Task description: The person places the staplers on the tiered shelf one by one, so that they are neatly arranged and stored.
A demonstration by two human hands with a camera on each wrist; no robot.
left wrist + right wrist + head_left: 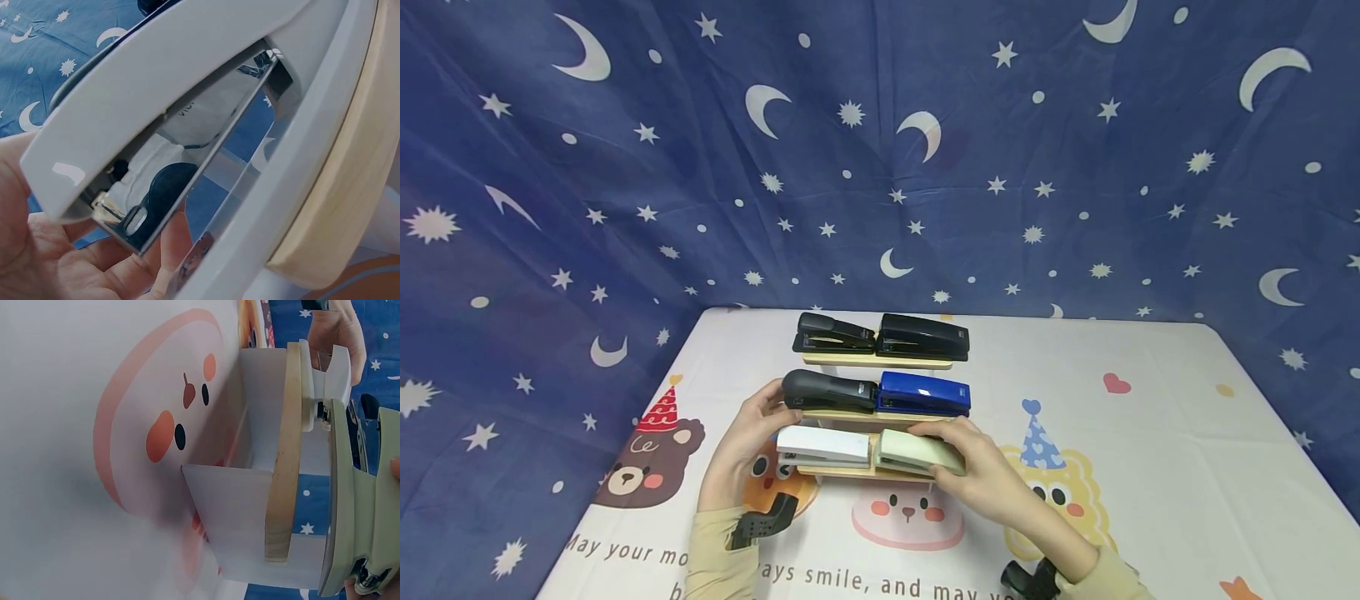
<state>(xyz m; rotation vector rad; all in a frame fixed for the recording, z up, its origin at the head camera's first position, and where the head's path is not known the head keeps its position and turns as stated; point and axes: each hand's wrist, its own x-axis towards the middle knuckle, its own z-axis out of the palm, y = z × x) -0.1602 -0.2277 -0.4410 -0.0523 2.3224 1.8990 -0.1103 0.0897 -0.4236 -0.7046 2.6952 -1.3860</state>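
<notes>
My left hand (751, 429) is at the left end of a dark grey stapler (831, 392) on the middle shelf and pinches that end between thumb and fingers. In front of it, a white stapler (823, 445) lies on the lowest shelf; in the left wrist view this white stapler (181, 81) partly covers my fingers (125, 269). My right hand (973, 458) grips the right end of a light green stapler (917, 450), thumb in front and fingers over the top. The right wrist view shows this green stapler (344, 506) raised off the wooden ledge (284, 456).
A blue stapler (925, 392) is beside the dark grey one. On the top shelf lie two black staplers, one slimmer (835, 333) and one bulkier (922, 337). The stepped rack with wooden ledges (880, 362) stands on a cartoon-printed white cloth (1150, 467), before a blue star curtain (880, 167).
</notes>
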